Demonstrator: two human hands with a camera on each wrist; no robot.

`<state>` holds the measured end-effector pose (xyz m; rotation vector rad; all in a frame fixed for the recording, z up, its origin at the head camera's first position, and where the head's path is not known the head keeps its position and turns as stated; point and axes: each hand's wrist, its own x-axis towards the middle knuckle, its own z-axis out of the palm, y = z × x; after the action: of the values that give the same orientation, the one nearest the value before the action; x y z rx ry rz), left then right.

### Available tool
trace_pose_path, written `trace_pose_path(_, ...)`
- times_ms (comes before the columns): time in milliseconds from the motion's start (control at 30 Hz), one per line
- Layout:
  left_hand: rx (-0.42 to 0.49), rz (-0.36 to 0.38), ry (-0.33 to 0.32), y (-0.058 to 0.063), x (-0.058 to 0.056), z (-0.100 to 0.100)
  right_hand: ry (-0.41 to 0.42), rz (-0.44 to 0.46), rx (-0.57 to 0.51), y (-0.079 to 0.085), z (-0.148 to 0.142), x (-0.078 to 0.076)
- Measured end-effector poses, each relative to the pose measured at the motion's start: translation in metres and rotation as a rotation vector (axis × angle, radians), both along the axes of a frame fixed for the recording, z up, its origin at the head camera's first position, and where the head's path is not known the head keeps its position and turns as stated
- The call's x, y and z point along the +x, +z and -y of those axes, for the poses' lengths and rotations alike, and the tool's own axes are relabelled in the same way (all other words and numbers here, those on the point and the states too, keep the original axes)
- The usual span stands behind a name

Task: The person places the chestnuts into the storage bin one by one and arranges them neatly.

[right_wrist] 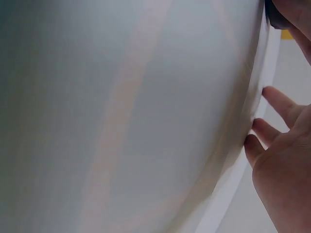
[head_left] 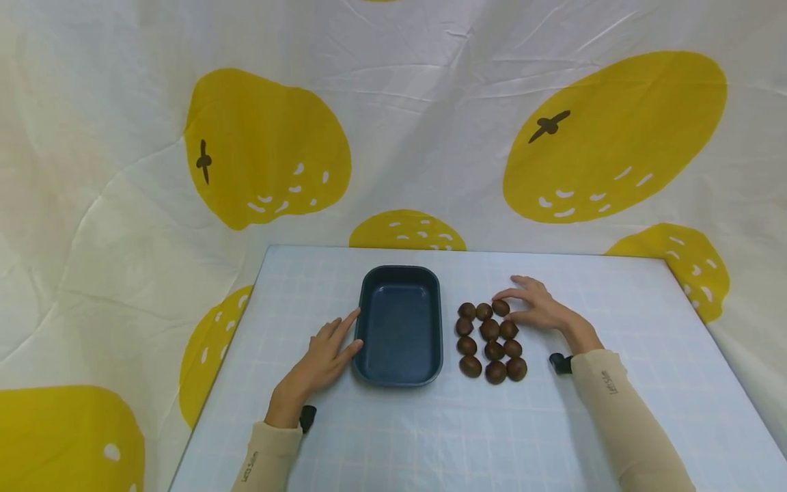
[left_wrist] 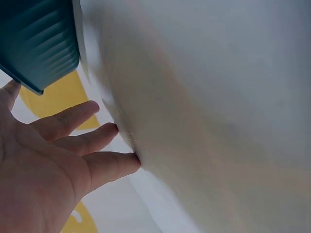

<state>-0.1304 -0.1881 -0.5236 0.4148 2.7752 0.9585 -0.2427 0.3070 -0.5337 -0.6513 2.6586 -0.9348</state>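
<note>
Several glossy brown chestnuts [head_left: 494,350] lie in loose rows to the right of a dark blue rectangular tray [head_left: 440,328]. My right hand [head_left: 536,305] reaches over the far right corner of the rows, its thumb and index finger round one chestnut [head_left: 501,307]; in the right wrist view this dark chestnut [right_wrist: 278,18] shows between them at the top edge. The other right fingers touch the table. On the tray's left side rests my left hand [head_left: 324,353], fingers spread, index finger and thumb at the rim. The left wrist view shows the tray's ridged outer wall [left_wrist: 43,43] above the fingers.
Everything stands on a table with a pale checked cloth [head_left: 393,437]. Behind it hangs a white curtain [head_left: 424,150] printed with large yellow fruit. Black straps with small devices [head_left: 560,363] sit at both wrists, below beige sleeves.
</note>
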Motion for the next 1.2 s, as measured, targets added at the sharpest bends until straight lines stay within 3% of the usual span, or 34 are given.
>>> trace_pose_path(300, -0.002, -0.004, -0.003, -0.001, 0.0, -0.001, -0.034, -0.01, -0.057, 0.011, 0.001, 0.003)
trace_pose_path(567, -0.001, -0.001, -0.007, 0.002, 0.001, -0.002, -0.163, -0.083, -0.122, 0.033, 0.013, 0.014)
trace_pose_path(867, -0.005, -0.011, -0.006, 0.001, 0.002, -0.002, -0.276, -0.138, -0.17, 0.057, 0.046, 0.028)
trace_pose_path(1200, 0.0, 0.035, 0.001, 0.002, 0.002, -0.001, -0.27, -0.175, -0.224, 0.079, 0.098, 0.036)
